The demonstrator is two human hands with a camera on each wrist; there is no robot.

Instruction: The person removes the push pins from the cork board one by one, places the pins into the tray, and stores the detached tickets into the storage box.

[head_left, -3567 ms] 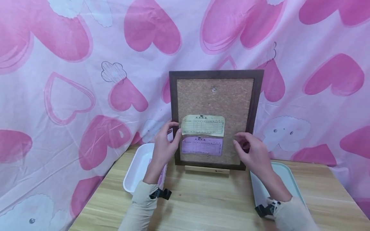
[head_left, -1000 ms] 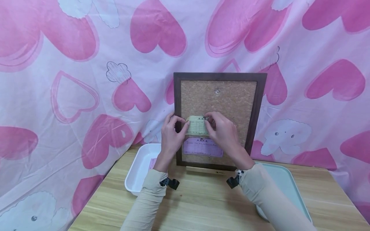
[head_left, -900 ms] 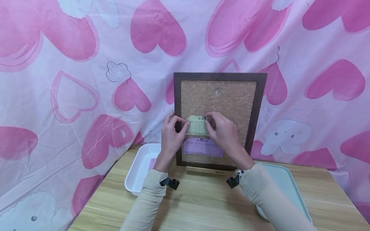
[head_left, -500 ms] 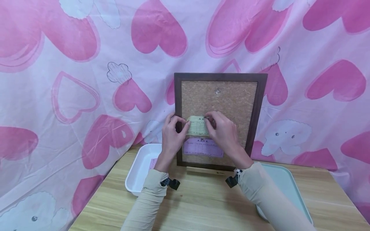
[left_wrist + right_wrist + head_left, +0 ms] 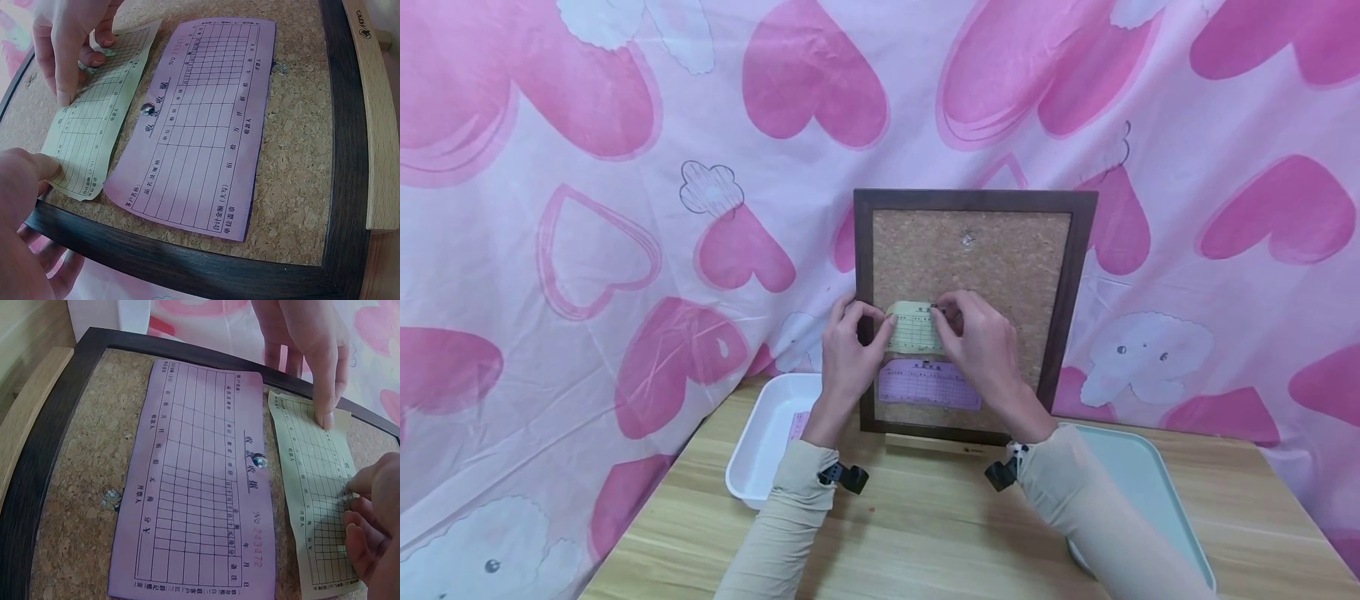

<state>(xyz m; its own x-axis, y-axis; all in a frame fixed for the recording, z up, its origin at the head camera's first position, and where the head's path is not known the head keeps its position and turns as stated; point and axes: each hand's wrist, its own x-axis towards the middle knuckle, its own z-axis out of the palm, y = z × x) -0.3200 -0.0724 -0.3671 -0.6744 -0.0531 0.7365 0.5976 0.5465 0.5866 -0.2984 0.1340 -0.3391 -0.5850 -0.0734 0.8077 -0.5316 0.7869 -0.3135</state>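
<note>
A dark-framed corkboard point(image 5: 1015, 267) stands upright, bearing a yellow receipt slip point(image 5: 913, 332) above a purple one point(image 5: 927, 385). My left hand point(image 5: 848, 350) grips the board's left side: its thumb presses the yellow slip's left end and its fingers lie behind the frame. At the yellow slip's top edge, the curled thumb and index finger of my right hand point(image 5: 983, 343) pinch a pushpin, mostly hidden by the fingertips. A round-headed pushpin point(image 5: 147, 109) sits at the purple slip's top edge in the left wrist view.
A shiny clear cluster point(image 5: 967, 240) sits high on the cork. Below the board is a light wooden stand point(image 5: 925, 444). To the left is a white tray point(image 5: 747, 454) with a pink slip point(image 5: 798, 425) in it; a pale green tray point(image 5: 1180, 500) lies right, partly under the right forearm.
Since the oldest frame, my right hand has moved left from the board's right side to the yellow slip's top edge. During the last second both hands have stayed almost still.
</note>
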